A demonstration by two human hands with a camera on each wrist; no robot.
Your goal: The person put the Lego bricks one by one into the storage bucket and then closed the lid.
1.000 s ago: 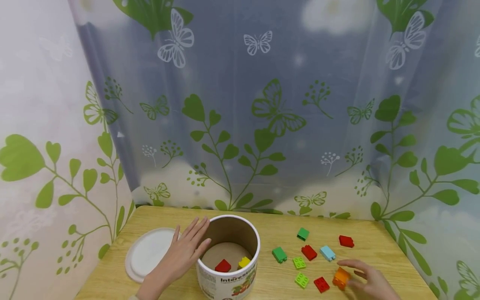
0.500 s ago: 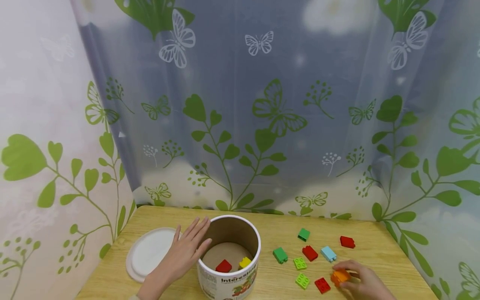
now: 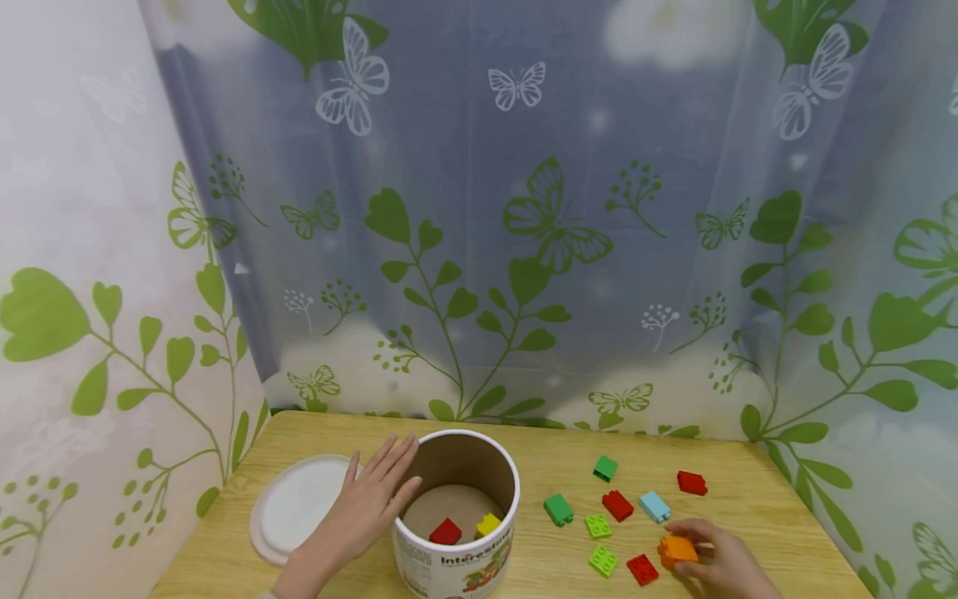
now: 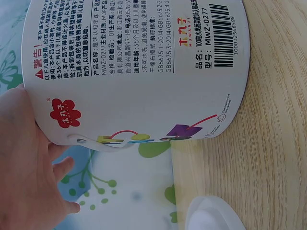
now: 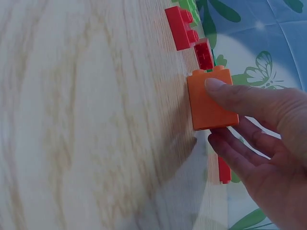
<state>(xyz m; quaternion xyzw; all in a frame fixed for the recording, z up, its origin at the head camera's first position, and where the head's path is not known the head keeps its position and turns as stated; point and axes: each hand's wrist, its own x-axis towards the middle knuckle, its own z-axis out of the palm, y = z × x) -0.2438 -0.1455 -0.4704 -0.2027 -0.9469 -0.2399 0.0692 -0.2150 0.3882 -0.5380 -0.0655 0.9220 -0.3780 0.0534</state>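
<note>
My right hand (image 3: 718,559) pinches an orange toy brick (image 3: 678,551) between thumb and fingers at the right of the table. In the right wrist view the thumb presses the near face of the orange brick (image 5: 212,101), its studs turned away from the palm. With fingers straight, my left hand (image 3: 372,497) rests at the left rim of a white round tub (image 3: 516,491). Inside the tub lie a red brick (image 3: 446,532) and a yellow brick (image 3: 488,524). Printed labels cover the tub's outer wall (image 4: 144,96) in the left wrist view.
Loose bricks lie right of the tub: a light blue one (image 3: 654,507), a dark green one (image 3: 558,509), a lime one (image 3: 602,561), a red one (image 3: 642,569) and several more. A white lid (image 3: 299,503) lies on the wooden table (image 3: 359,428). Behind hangs a patterned curtain (image 3: 464,249).
My right hand has closed its thumb and fingers on the orange brick and turned it slightly, shifting it a little left. The left hand and tub have stayed put.
</note>
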